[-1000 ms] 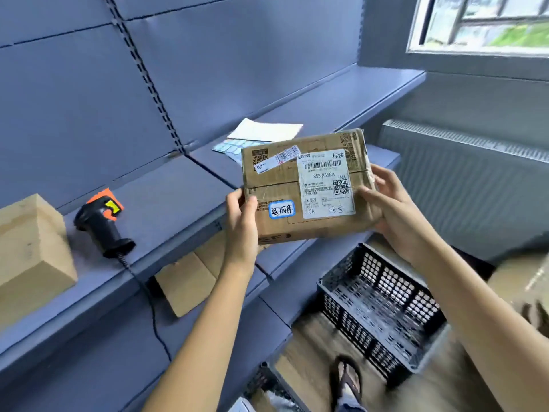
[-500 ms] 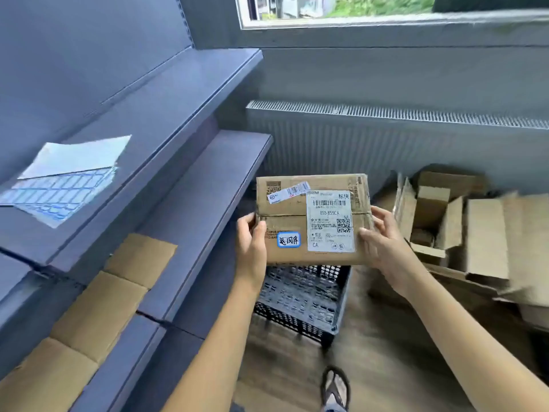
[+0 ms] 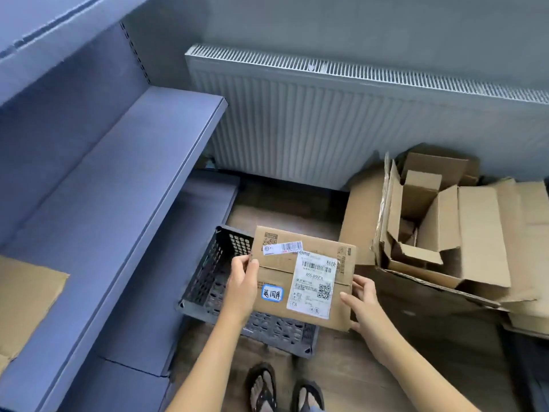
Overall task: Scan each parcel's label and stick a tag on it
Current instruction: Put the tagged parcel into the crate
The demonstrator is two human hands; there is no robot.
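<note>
I hold a flat brown cardboard parcel (image 3: 279, 266) between both hands, low over a dark plastic crate (image 3: 208, 281) on the floor. My left hand (image 3: 242, 285) grips its left edge and my right hand (image 3: 361, 304) grips its right edge. The parcel's top carries a white shipping label (image 3: 313, 285) with a barcode and QR code, a narrow barcode strip (image 3: 282, 248), and a small blue-rimmed tag (image 3: 271, 293) with handwriting near my left thumb. No scanner is in view.
Blue metal shelving (image 3: 118, 203) runs along the left, with cardboard sheet (image 3: 26, 301) on a lower shelf. A white radiator (image 3: 326, 123) stands ahead. Opened, crumpled cardboard boxes (image 3: 439, 227) pile up at the right. My sandalled feet (image 3: 285, 388) stand on the wooden floor.
The view has swung right and down, away from the shelf with the scanner and sticker sheets. Both hands have carried the parcel down until it hangs just over the crate.
</note>
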